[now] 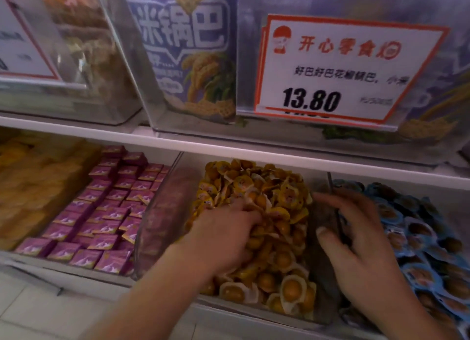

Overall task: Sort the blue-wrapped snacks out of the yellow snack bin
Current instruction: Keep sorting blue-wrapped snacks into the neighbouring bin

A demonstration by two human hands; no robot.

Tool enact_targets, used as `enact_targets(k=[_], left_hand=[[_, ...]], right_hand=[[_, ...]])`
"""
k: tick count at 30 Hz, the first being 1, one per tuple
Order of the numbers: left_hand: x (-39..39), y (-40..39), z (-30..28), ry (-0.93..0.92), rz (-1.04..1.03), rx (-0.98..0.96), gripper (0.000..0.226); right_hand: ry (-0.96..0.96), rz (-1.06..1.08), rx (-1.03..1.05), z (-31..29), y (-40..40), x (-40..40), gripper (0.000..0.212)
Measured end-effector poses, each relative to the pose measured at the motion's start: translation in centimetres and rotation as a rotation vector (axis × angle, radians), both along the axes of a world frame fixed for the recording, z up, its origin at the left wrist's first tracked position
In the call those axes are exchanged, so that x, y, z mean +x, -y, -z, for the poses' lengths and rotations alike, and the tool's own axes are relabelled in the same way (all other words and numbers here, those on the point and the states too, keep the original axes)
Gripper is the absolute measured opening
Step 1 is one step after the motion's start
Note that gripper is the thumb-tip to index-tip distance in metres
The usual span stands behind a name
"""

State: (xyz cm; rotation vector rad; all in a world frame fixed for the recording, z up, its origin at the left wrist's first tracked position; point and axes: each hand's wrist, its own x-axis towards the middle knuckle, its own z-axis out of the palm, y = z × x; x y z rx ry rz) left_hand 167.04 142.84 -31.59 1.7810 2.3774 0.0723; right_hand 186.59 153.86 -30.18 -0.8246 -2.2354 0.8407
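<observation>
A clear bin (162, 212) on the lower shelf holds a heap of yellow-wrapped snacks (274, 194). My left hand (223, 235) lies in the heap with its fingers dug down among the wrappers; whether they hold one is hidden. To the right, a neighbouring bin is full of blue-wrapped snacks (417, 227). My right hand (361, 240) hovers over the clear divider between the two bins, fingers spread and loosely bent, thumb toward the yellow heap, nothing visible in it. No blue wrapper shows among the yellow ones.
Left of the yellow bin sits a bin of small pink boxes (101, 212), then one of orange-yellow packs (35, 187). A white shelf edge (229, 149) runs close above. Upper bins carry purple snack bags (188, 52) and a price card (340, 67) reading 13.80.
</observation>
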Motion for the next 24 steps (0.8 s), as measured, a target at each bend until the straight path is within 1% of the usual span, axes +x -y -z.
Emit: enact_targets(k=[2,4,6,8,10,12,13,14,15,16,17,18,19,20,21,23,24], left_hand=[[-3.1,0.7,-0.2,-0.067,-0.100,0.007,0.060],[-4.8,1.0,-0.1,-0.046,-0.157,0.058,0.057],[-5.0,0.9,0.2,-0.076,-0.178,0.107,0.058],[-4.6,0.9,0.4,-0.112,-0.211,0.218,0.055],[-4.0,1.2,0.0,-0.136,-0.209,0.335,0.055],[-3.1,1.6,-1.0,-0.099,-0.127,0.391,0.056],[-2.2,1.7,-1.5,0.004,-0.058,0.384,0.051],[-1.3,1.9,-1.9,0.179,0.001,0.310,0.042],[-0.2,1.9,-2.2,0.412,0.056,0.167,0.033],[0.8,1.7,-2.3,0.630,0.107,-0.018,0.026],[1.7,1.5,-2.1,0.742,0.161,-0.181,0.024],[2.4,1.2,-1.7,0.765,0.202,-0.269,0.024],[2.8,0.8,-1.1,0.726,0.215,-0.294,0.025],[3.0,0.3,-0.4,0.642,0.219,-0.292,0.029],[2.9,-0.1,0.1,0.510,0.219,-0.296,0.039],[2.0,-0.9,0.8,0.238,0.255,-0.306,0.072],[1.3,-1.3,0.9,0.143,0.284,-0.288,0.085]], right_hand=[[-0.008,-0.006,0.008,0.3,-0.1,0.3,0.036],[-0.003,-0.010,-0.003,0.3,-0.1,0.6,0.038],[0.011,-0.021,-0.011,0.3,-0.1,0.7,0.038],[0.017,-0.035,-0.023,0.2,0.0,0.8,0.039],[-0.001,-0.042,-0.019,0.3,0.1,0.7,0.039],[-0.021,-0.044,-0.017,0.3,0.2,0.6,0.037],[-0.034,-0.044,-0.020,0.4,0.2,0.6,0.040],[-0.045,-0.044,-0.029,0.4,0.2,0.5,0.042],[-0.051,-0.043,-0.037,0.4,0.2,0.4,0.042],[-0.055,-0.044,-0.039,0.3,0.2,0.4,0.042],[-0.060,-0.044,-0.035,0.3,0.2,0.3,0.042],[-0.065,-0.041,-0.030,0.3,0.2,0.3,0.042],[-0.066,-0.040,-0.028,0.3,0.2,0.3,0.042],[-0.064,-0.040,-0.028,0.3,0.2,0.2,0.043],[-0.061,-0.040,-0.030,0.3,0.2,0.2,0.043],[-0.049,-0.040,-0.041,0.4,0.1,0.2,0.044],[-0.040,-0.039,-0.049,0.4,0.1,0.3,0.043]])
